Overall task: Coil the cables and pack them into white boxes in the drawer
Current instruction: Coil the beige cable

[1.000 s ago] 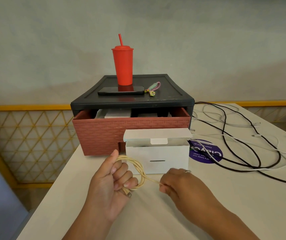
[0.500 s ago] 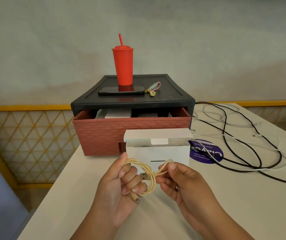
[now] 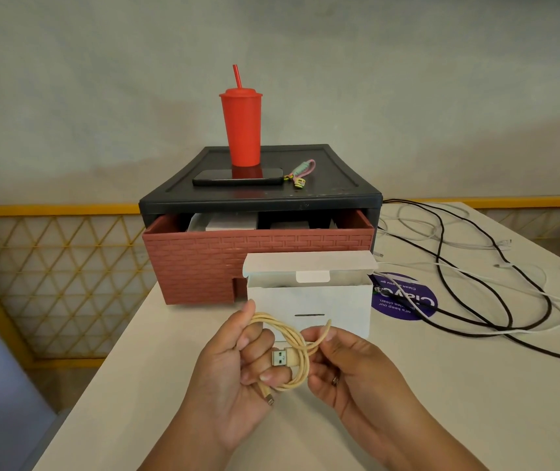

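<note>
A short cream cable [image 3: 300,365] is wound in a small coil around the fingers of my left hand [image 3: 234,372], which grips it; its USB plug lies across the coil. My right hand [image 3: 349,365] pinches the last loop of that cable beside the coil. Just behind my hands stands a white box [image 3: 336,305] with its lid flap up. Behind it the brick-red drawer [image 3: 203,263] of a dark cabinet is pulled out, with white boxes [image 3: 231,222] inside. Loose black cables [image 3: 496,300] and white cables [image 3: 543,290] lie tangled on the table to the right.
On the cabinet top [image 3: 336,181] stand a red tumbler with a straw [image 3: 241,127], a dark phone [image 3: 237,176] and a small keychain [image 3: 300,173]. A round purple sticker [image 3: 404,300] is on the white table [image 3: 441,385]. The table's left edge drops off near a yellow lattice railing [image 3: 51,277].
The free end of the cream cable has been wound onto the coil. My right hand has come in from the stretched-out cable to the coil, and the USB plug now lies across it.
</note>
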A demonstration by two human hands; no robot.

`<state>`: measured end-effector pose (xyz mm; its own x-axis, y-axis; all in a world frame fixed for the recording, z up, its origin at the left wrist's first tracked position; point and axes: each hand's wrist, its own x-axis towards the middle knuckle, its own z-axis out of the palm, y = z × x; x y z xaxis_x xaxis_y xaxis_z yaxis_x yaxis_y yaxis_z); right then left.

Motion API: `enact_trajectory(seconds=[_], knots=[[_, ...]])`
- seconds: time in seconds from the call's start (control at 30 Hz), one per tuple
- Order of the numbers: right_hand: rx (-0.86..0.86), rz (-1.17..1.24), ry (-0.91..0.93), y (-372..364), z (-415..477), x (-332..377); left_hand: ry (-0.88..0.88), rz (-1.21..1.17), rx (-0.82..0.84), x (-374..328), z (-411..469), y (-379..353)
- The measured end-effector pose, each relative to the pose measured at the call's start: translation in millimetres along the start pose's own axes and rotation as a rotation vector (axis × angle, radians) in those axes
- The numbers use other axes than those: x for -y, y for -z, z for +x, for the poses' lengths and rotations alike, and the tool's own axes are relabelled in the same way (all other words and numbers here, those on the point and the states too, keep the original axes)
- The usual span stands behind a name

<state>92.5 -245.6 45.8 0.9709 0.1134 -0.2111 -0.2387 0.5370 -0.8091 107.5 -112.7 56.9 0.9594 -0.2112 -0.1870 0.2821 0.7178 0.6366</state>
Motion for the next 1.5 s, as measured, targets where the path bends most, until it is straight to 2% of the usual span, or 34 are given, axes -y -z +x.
enact_trajectory(seconds=[0.23,0.43,0.67,1.1,1.3,1.5], knots=[[0.115,-0.13,-0.054,-3,-4,-2,0.012,0.044,0.013,7,-1,0],[0.228,-0.205,-0.122,-1,-6,-4,-0.193,0.188,-0.075,8,-1,-4],[0.154,-0.291,-0.103,-2,-4,-13,-0.314,0.529,-0.01,14,2,3],[0.046,-0.307,-0.075,2,1,-13,-0.338,0.696,0.0,18,7,10],[0.067,-0.337,-0.032,2,1,-11,-0.324,0.62,-0.026,17,5,4],[0.248,-0.395,-0.137,-2,-4,-10,-0.279,0.271,-0.128,4,4,1]])
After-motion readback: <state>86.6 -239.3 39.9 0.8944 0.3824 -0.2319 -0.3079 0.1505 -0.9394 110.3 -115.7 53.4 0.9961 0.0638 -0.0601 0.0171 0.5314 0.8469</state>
